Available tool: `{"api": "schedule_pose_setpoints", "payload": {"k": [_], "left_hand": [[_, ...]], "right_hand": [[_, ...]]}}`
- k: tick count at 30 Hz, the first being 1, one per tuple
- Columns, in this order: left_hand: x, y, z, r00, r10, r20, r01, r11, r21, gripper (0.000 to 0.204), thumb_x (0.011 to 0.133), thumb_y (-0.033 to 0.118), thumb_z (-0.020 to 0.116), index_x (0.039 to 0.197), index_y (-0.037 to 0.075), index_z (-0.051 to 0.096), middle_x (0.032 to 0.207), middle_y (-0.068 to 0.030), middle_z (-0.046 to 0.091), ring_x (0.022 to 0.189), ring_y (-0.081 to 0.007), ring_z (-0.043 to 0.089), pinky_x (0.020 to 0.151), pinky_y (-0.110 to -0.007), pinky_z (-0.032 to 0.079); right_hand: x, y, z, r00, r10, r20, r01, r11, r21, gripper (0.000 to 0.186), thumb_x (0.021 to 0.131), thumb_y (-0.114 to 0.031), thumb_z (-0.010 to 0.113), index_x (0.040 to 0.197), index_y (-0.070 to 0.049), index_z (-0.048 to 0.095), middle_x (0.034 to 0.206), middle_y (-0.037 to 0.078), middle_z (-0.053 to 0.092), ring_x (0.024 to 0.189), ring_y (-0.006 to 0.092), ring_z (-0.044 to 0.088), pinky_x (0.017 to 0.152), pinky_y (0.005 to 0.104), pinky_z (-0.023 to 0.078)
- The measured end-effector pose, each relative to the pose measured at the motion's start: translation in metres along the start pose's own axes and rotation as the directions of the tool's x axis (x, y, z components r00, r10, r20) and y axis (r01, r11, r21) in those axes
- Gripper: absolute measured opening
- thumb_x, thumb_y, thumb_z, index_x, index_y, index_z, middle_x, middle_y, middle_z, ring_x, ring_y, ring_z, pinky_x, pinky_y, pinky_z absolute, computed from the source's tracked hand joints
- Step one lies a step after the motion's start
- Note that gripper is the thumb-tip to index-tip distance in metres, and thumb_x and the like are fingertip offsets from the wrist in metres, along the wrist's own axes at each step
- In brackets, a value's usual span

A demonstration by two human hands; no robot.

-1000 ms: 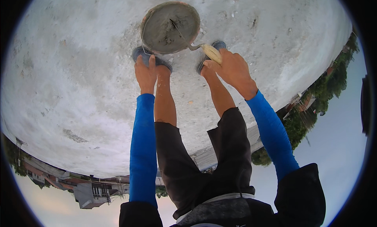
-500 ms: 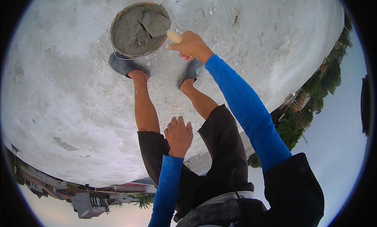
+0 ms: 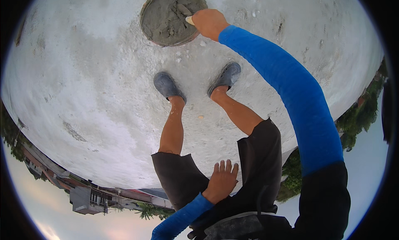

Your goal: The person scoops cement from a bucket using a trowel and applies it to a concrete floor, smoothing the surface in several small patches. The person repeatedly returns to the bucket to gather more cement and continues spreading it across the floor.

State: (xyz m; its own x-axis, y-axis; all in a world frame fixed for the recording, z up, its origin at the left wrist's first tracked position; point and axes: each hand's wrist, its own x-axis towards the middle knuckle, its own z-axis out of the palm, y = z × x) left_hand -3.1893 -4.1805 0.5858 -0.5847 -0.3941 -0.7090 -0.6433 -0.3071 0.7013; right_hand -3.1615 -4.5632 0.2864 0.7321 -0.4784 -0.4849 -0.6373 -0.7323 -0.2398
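Head view: right hand [image 3: 210, 24] closed around pale tool handle [image 3: 189, 20] at right side of bucket [image 3: 188, 40]; tool's far end hard to tell from wet grey cement [image 3: 164, 24] filling bucket. Bucket on rough floor [image 3: 95, 94], ahead of both shoes [image 3: 168, 85]. Left hand [image 3: 221, 184] released, fingers [image 3: 228, 167] straight, near shorts [image 3: 178, 173]; cannot tell if touching.

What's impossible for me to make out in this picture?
Head view: most of the trowel handle, hidden by the right hand.
Head view: depth of the bucket, hidden by grey mortar.
Head view: palm of the left hand, turned away.
Head view: details of the distant buildings, too small.
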Motion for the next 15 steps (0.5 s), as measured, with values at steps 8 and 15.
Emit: {"api": "schedule_pose_setpoints", "payload": {"k": [8, 15], "left_hand": [[0.073, -0.155, -0.133, 0.864, -0.105, -0.493, 0.340, 0.843, 0.417, 0.073, 0.094, 0.033, 0.079, 0.152, -0.002, 0.052, 0.153, -0.0310, 0.050, 0.141, -0.0486, 0.052, 0.120, -0.058, 0.040], [0.092, -0.159, -0.161, 0.947, 0.219, -0.234, -0.031, 0.788, 0.614, 0.058, 0.097, 0.027, 0.071, 0.145, -0.002, 0.059, 0.139, -0.0331, 0.061, 0.130, -0.0454, 0.059, 0.111, -0.056, 0.044]], "right_hand": [[-0.031, 0.050, 0.033, 0.889, 0.082, 0.451, -0.390, 0.651, 0.651, 0.032, 0.091, -0.024, 0.080, 0.101, 0.005, 0.068, 0.068, 0.009, 0.065, 0.051, 0.0180, 0.064, 0.046, 0.0327, 0.052], [-0.057, 0.061, 0.058, 0.878, 0.062, 0.475, -0.443, 0.484, 0.755, 0.035, 0.092, -0.026, 0.081, 0.105, 0.002, 0.066, 0.070, 0.004, 0.063, 0.054, 0.0114, 0.062, 0.048, 0.0274, 0.049]]}}
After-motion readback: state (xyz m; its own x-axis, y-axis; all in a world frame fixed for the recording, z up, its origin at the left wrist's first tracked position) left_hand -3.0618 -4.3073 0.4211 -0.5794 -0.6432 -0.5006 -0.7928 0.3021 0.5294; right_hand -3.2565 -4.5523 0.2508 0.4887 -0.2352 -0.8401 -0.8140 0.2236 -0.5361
